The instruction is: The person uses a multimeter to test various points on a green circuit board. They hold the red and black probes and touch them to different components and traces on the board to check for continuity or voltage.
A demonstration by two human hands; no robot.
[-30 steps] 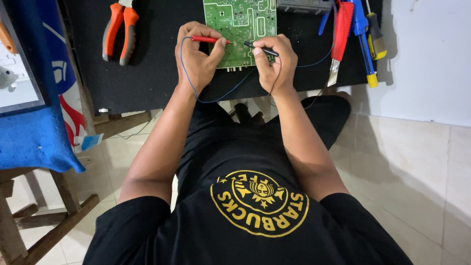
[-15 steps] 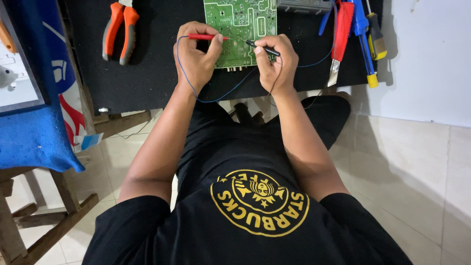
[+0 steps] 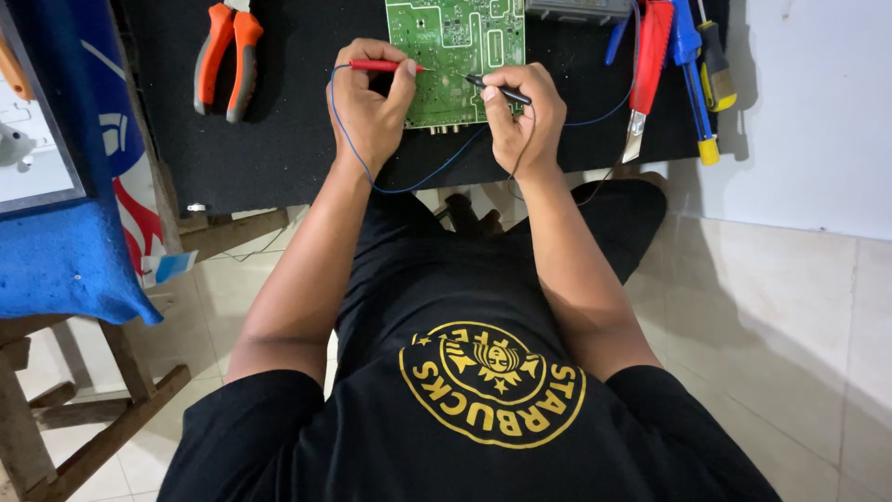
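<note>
Two probes [image 3: 376, 66] [image 3: 502, 90], one circuit board [image 3: 455, 56]

Even, fairly bright light, soft shadows on floor tiles [image 3: 762, 307], perhaps slight edge distortion

The top edge cut off the green circuit board [image 3: 455, 56], so its far half was out of sight. At eleven o'clock the orange-handled pliers [image 3: 223, 56] lost their jaws beyond the same edge. The left hand [image 3: 370, 102] covered the rear of the red probe [image 3: 376, 66]. Where the black probe [image 3: 497, 89] touched the board was too small to tell.
</note>
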